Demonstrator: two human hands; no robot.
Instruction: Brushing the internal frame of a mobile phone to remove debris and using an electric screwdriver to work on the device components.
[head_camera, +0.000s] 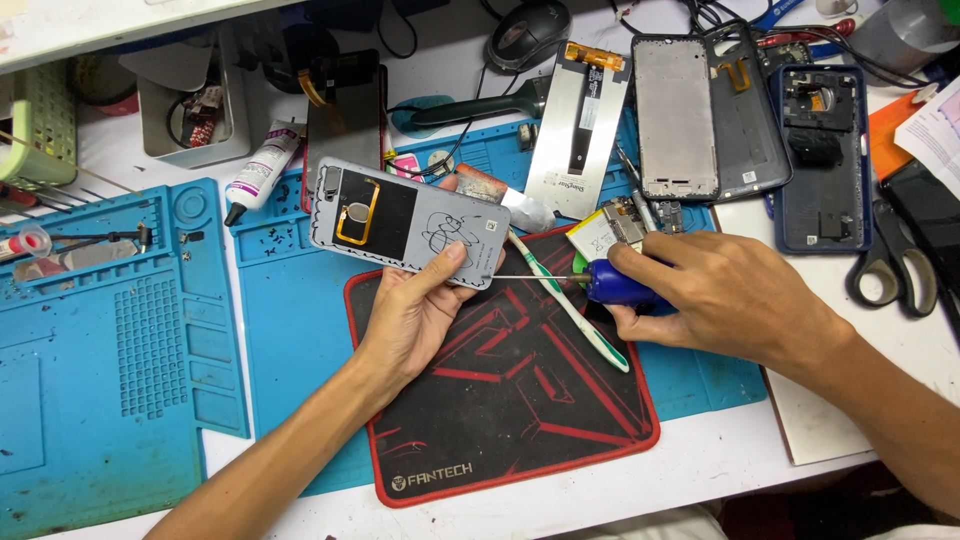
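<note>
- Two hands of yours are in view, both busy over the black-and-red mat (520, 400) on the counter (700, 470).
- One grey phone panel (405, 222) sits in your left hand (415, 315): palm up, thumb pressed on its near edge, fingers closed behind it, holding it tilted above the mat's far left corner.
- One blue-handled screwdriver (615, 283) is clamped in your right hand (715, 300); its thin shaft lies level and points left, the tip just at the panel's right edge.
- Your right forearm comes in from the lower right, your left from the lower left.
- One green-and-white toothbrush (570, 310) lies slantwise on the mat, under the shaft.
- Two blue work mats: a larger one (290, 320) under the black mat, another (110, 340) to the left.
- Three more phone shells and panels lie at the far side: a silver plate (580, 130), a grey frame (676, 115) and a dark blue shell (820, 160).
- One pair of scissors (890, 265) rests at the right.
- One glue tube (262, 168) lies beyond the panel.
- One mouse (528, 32) sits at the far edge.
</note>
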